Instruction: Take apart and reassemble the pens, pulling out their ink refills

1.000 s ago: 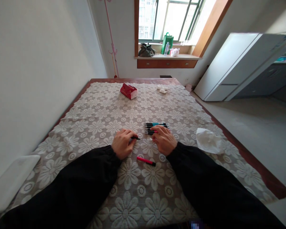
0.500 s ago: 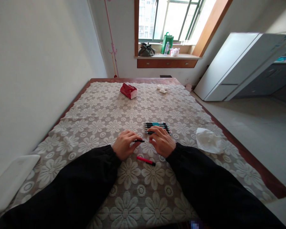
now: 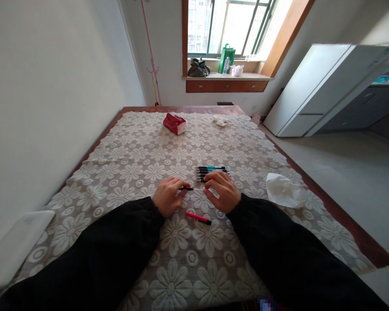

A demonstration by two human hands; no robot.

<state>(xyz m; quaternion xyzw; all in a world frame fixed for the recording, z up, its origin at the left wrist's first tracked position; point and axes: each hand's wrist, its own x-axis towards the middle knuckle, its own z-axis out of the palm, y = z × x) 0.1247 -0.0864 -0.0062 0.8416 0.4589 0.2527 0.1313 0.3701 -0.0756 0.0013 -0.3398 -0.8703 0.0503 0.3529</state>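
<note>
- Lace cloth (image 3: 132, 147), white flower pattern, is covering the table; both hands are working near its middle.
- Left hand (image 3: 167, 197) is pinching the dark end of a thin pen part (image 3: 192, 188) between thumb and fingertips, a narrow grip.
- Right hand (image 3: 223, 191) is pinching the pale end of the same part, also narrow; the part is hanging level between the hands, just above the cloth.
- Pink barrel (image 3: 198, 217) is lying loose on the cloth, just nearer the body than the hands, touching neither.
- Pens (image 3: 212, 171) are lying side by side in a row just beyond the right hand; whether the knuckles are touching them I cannot tell.
- Tissue (image 3: 282, 190) is lying well to the right.
- Risk, judged: the thin part is likely bending or slipping if the pinches pull unevenly; the right hand could be nudging the row out of line; the barrel could be rolling off under a sleeve.
</note>
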